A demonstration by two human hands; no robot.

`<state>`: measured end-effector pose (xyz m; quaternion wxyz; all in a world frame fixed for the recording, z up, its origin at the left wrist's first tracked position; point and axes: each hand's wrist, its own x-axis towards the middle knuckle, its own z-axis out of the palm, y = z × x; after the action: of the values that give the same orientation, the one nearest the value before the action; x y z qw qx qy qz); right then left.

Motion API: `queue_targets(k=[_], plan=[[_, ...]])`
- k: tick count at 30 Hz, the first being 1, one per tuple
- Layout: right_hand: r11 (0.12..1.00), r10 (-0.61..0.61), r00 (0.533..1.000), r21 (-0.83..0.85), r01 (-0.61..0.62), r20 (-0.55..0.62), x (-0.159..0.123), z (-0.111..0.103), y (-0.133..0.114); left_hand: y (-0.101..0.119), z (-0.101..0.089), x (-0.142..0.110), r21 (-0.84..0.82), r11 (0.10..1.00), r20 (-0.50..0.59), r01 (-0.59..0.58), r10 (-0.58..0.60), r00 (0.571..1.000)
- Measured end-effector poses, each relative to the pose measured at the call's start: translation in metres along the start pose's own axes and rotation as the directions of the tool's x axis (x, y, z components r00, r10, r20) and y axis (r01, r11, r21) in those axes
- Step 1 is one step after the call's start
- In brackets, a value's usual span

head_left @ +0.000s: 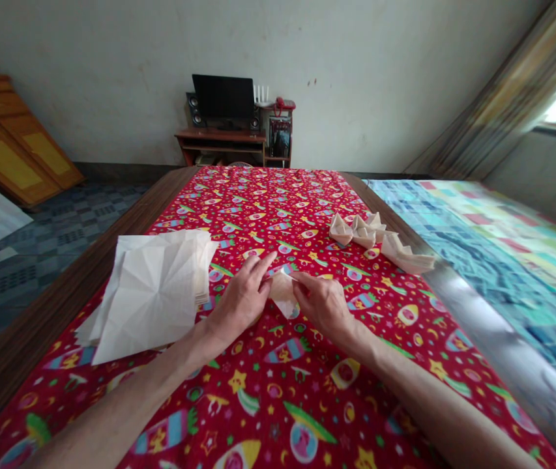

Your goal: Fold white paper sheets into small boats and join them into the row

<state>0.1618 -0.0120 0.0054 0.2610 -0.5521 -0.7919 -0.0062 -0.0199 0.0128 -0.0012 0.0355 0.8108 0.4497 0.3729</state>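
Between my two hands is a small folded piece of white paper (pixel 284 294), held just above the red patterned cloth. My left hand (pixel 247 286) pinches its left edge with the thumb, while the index finger stretches out past it. On the other side, my right hand (pixel 322 298) grips the paper's right edge between thumb and fingers. To the left lies a stack of creased white paper sheets (pixel 153 286). Several folded paper boats (pixel 363 231) stand in a loose row at the right, beyond my right hand.
The red cloth (pixel 268 397) covers a dark wooden table (pixel 160 202). A bed with a patchwork cover (pixel 493 260) adjoins the table's right side. Against the far wall stands a desk with a monitor (pixel 223 98) and a red telephone (pixel 285 103). A wooden cabinet (pixel 18 143) is at far left.
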Motion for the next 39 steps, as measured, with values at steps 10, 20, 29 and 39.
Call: queue_targets(k=[10, 20, 29, 39], plan=[[0.996, -0.034, 0.991, -0.082, 0.045, 0.13, -0.011, 0.005, 0.011, -0.001, 0.001, -0.012, -0.007, 0.988, 0.171, -0.157, 0.156, 0.973], [0.89, -0.418, 0.907, -0.179, 0.419, 0.046, -0.02, -0.002, 0.018, 0.0, 0.0, -0.02, 0.026, 0.987, 0.28, -0.158, 0.144, 0.949], [0.867, -0.486, 0.872, -0.099, 0.489, 0.05, -0.022, -0.001, 0.02, 0.003, 0.0, -0.021, -0.006, 0.987, 0.321, -0.159, 0.153, 0.935], [0.903, -0.423, 0.902, -0.045, 0.427, 0.086, -0.023, -0.003, 0.029, 0.012, -0.012, -0.021, 0.141, 0.914, 0.396, -0.381, 0.301, 0.868]])
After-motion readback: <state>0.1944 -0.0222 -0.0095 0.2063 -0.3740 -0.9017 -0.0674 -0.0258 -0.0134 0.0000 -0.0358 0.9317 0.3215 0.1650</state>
